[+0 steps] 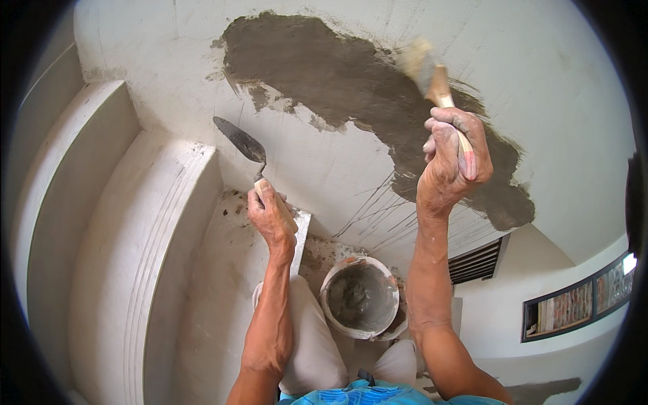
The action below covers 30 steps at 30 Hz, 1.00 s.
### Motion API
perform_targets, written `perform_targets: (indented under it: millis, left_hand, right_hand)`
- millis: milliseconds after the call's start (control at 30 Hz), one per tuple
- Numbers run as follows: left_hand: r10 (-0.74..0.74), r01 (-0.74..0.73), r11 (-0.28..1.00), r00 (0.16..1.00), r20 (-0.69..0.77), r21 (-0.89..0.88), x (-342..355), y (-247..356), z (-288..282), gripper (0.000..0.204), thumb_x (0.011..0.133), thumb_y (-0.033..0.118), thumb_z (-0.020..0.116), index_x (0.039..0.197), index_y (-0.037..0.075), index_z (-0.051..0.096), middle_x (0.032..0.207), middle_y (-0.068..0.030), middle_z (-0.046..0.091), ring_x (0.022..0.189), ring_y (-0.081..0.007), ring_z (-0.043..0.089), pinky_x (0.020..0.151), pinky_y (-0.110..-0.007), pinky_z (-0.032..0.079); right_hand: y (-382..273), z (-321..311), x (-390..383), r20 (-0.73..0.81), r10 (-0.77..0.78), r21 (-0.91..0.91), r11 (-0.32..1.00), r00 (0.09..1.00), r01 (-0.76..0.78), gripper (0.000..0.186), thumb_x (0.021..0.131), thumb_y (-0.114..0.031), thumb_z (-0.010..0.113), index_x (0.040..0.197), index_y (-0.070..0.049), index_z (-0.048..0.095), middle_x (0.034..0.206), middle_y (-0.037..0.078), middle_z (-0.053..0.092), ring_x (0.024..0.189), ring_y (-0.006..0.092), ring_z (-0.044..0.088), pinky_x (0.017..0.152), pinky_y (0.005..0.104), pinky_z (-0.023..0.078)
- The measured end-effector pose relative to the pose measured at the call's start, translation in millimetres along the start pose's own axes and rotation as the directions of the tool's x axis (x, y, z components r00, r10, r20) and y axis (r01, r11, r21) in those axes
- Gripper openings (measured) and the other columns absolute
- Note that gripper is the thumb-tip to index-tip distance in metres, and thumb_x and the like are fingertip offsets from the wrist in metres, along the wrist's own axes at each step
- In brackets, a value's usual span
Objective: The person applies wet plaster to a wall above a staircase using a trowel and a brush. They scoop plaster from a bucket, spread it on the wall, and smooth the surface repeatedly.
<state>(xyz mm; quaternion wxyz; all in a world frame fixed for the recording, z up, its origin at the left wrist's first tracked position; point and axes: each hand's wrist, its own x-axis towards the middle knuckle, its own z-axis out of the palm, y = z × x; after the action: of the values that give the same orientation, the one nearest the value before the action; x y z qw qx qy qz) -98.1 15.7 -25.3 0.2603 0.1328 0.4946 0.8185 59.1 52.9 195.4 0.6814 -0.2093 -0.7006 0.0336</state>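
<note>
Wooden brush handle sits clamped in the right hand (pixel 451 158) grip, the brush (pixel 424 64) bristles pressed on the grey wet plaster patch (pixel 351 81) of the white wall (pixel 324 175), while the left hand (pixel 272 216) grip encloses a pointed trowel (pixel 241 142) above the mortar bucket (pixel 360 297).

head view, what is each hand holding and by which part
The left hand holds a pointed trowel by its handle, blade up. The right hand has its grip on the wooden handle of a brush, bristles against the wet grey patch.
</note>
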Motion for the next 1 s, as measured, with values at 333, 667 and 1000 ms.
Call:
perform_targets:
  millis: [333, 667, 1000]
  left_hand:
    - [-0.033, 0.029, 0.997, 0.998, -0.048, -0.074, 0, 5, 1, 0.039, 0.101, 0.045, 0.058, 0.095, 0.006, 0.054, 0.073, -0.0056, 0.057, 0.056, -0.0128, 0.056, 0.048, -0.028, 0.047]
    - [-0.047, 0.044, 0.996, 0.998, -0.047, -0.078, -1, 8, -2, 0.039, 0.101, 0.047, 0.058, 0.094, 0.009, 0.052, 0.075, -0.0044, 0.057, 0.056, -0.0117, 0.056, 0.048, -0.027, 0.049]
    - [-0.056, 0.051, 0.993, 0.997, -0.049, -0.103, -1, 3, 1, 0.037, 0.102, 0.045, 0.057, 0.096, 0.008, 0.052, 0.075, -0.0048, 0.057, 0.057, -0.0122, 0.057, 0.047, -0.027, 0.049]
  right_hand:
    - [5, 69, -54, 0.495, -0.290, -0.080, 0.924, 0.819, 0.375, 0.019, 0.075, -0.001, 0.070, 0.089, -0.013, 0.074, 0.077, 0.003, 0.059, 0.062, 0.0181, 0.059, 0.054, 0.0361, 0.050]
    - [18, 24, -22, 0.195, 0.109, 0.217, 0.964, 0.975, -0.151, 0.009, 0.086, 0.001, 0.063, 0.090, 0.000, 0.070, 0.080, 0.006, 0.067, 0.061, 0.0102, 0.057, 0.050, 0.0234, 0.043]
    - [11, 52, -49, 0.231, -0.256, -0.360, 0.874, 0.939, 0.327, 0.021, 0.073, -0.001, 0.069, 0.091, -0.011, 0.070, 0.080, 0.005, 0.055, 0.065, 0.0188, 0.059, 0.052, 0.0337, 0.046]
